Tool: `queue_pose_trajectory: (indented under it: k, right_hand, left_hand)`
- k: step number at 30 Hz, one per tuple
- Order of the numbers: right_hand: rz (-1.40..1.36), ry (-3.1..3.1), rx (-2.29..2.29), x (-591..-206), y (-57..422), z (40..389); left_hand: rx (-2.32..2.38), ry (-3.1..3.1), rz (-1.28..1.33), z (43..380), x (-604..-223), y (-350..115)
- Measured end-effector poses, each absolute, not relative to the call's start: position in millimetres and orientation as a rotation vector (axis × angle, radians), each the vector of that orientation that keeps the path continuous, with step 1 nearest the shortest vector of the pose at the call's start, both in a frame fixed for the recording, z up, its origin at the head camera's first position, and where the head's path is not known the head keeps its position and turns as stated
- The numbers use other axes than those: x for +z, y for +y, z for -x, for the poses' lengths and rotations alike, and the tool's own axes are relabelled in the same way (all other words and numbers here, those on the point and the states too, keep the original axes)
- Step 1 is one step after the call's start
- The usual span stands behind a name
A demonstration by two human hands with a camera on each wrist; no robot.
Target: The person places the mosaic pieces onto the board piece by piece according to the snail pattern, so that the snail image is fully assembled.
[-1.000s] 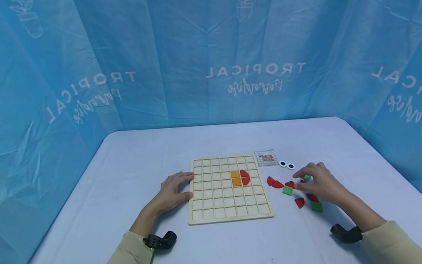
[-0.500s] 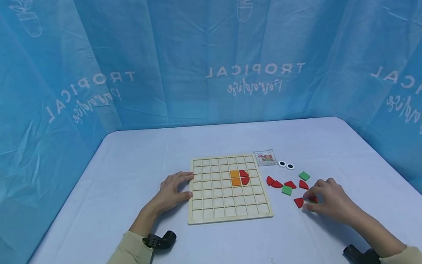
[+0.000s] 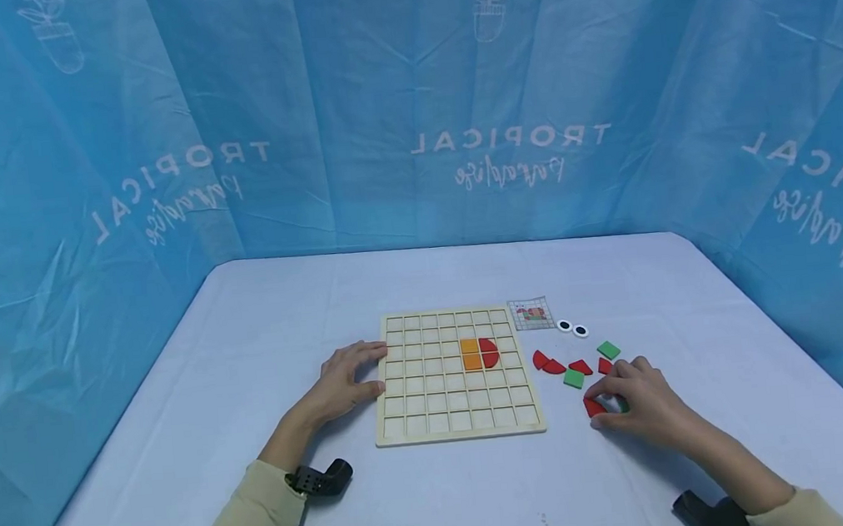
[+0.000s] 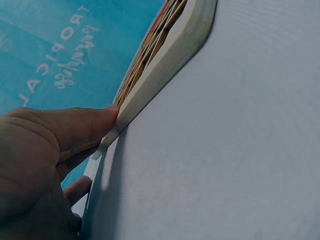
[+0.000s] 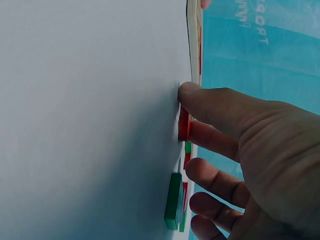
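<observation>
A pale wooden grid board [image 3: 414, 401] lies mid-table, with two orange squares [image 3: 470, 354] and two red quarter-circles [image 3: 489, 352] set in its cells. My left hand [image 3: 345, 382] rests its straight fingers and thumb against the board's left edge; in the left wrist view the thumb [image 4: 90, 122] touches the rim. To the right of the board, my right hand [image 3: 644, 402] has thumb and index finger at either side of a red quarter-circle tile [image 3: 594, 407], pinching it at table level. In the right wrist view that red tile [image 5: 183, 124] shows between them, partly covered.
Several red tiles [image 3: 553, 367], a green square [image 3: 574, 379] and another green square [image 3: 609, 350] lie near the right hand. Beyond them are two white discs with black centres [image 3: 581, 332]. A small picture card [image 3: 531, 314] sits beside the board's far right corner.
My right hand has come toward the front of the loose tiles, then shifted slightly left onto the nearest red quarter-circle. The left hand and the board have stayed put.
</observation>
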State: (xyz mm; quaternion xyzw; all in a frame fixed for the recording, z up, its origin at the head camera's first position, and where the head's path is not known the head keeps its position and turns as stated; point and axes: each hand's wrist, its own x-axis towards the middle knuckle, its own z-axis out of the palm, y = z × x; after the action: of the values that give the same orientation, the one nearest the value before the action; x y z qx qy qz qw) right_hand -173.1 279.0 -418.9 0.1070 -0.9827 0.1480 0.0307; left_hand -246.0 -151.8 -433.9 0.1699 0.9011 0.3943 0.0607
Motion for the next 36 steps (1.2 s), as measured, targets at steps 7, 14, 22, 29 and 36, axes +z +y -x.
queue_pose_trajectory:
  k: [7, 14, 22, 29, 36]
  right_hand:
    - [-0.33, -3.005, 0.418, -423, 275, 172]
    - [-0.291, -2.964, 0.37, -423, 274, 172]
    - [-0.231, -2.972, 0.393, -423, 281, 172]
    - [-0.245, -2.948, 0.418, -424, 285, 172]
    - [-0.252, -2.941, 0.436, -424, 286, 171]
  left_hand:
    - [1.185, 2.736, -0.517, 246, -434, -152]
    - [1.175, 2.74, -0.521, 246, -434, -152]
    - [1.175, 2.742, -0.534, 247, -436, -153]
    - [1.17, 2.741, -0.538, 248, -436, -153]
    - [1.167, 2.744, -0.541, 248, -435, -153]
